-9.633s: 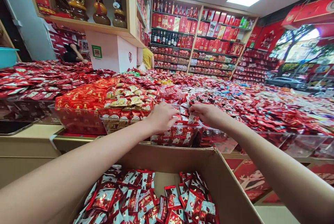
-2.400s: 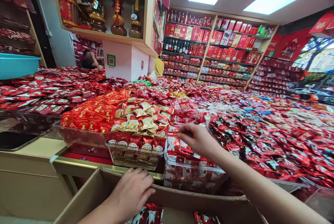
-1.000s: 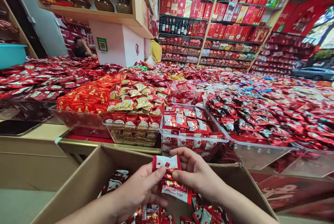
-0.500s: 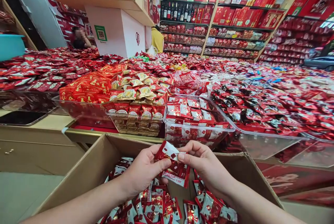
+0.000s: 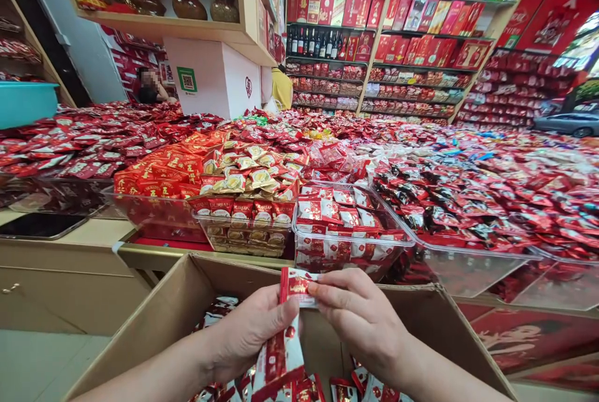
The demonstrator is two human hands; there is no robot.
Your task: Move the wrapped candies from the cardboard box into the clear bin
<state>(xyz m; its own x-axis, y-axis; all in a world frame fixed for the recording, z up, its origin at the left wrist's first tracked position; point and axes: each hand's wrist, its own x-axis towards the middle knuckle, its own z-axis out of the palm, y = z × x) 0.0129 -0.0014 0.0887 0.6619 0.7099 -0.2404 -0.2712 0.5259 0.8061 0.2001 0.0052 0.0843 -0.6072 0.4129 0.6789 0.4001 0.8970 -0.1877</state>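
Note:
My left hand is closed on red-and-white candy packets, its thumb pressed across them. One candy packet sticks up between both hands, and another candy packet slants down below the left thumb. My right hand pinches the right end of the upper packet with its fingertips. Both hands are above an open cardboard box, where loose packets of the same look lie, partly hidden by my hands and forearms. Beyond the box, a clear plastic bin holds neatly stacked red-and-white packets.
Left of that bin stand durian-labelled packets and orange-red packets. Dark red and black packets heap up at right. A phone-like black slab lies on the left counter. People are partly visible behind the display.
The packets in my hands have turned: one now stands higher between my fingers, another hangs lower from my left hand. My right fingers have shifted their pinch. The view has tilted up slightly.

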